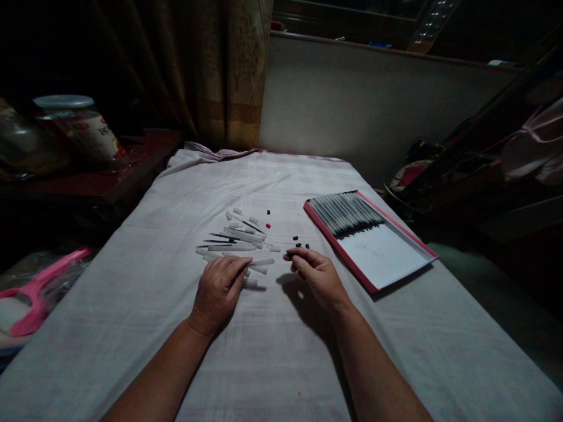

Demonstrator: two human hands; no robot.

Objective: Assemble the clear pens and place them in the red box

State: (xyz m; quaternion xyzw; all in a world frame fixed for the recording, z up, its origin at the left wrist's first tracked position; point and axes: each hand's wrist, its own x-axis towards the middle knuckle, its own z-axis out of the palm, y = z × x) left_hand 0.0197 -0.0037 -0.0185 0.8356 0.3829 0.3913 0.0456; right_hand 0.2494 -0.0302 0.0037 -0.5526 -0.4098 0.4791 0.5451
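Loose pen parts (240, 237) lie scattered on a white cloth (264, 328): clear barrels, thin dark refills, small white caps. My left hand (219, 291) rests on the near end of this pile, its fingers curled down over a clear barrel. My right hand (315, 274) hovers just right of the pile with fingers bent and pinched together; what it holds, if anything, is too small to name. A few small black caps (301, 243) sit right beyond its fingertips. One red cap (268, 225) and one black cap (268, 212) lie farther back.
A shallow red-edged box (396, 258) to the right holds a row of assembled pens (347, 212) at its far end. A jar with a pale lid (79, 129) stands on a dark side table at left. A pink plastic object (35, 293) lies lower left. Curtain and wall behind.
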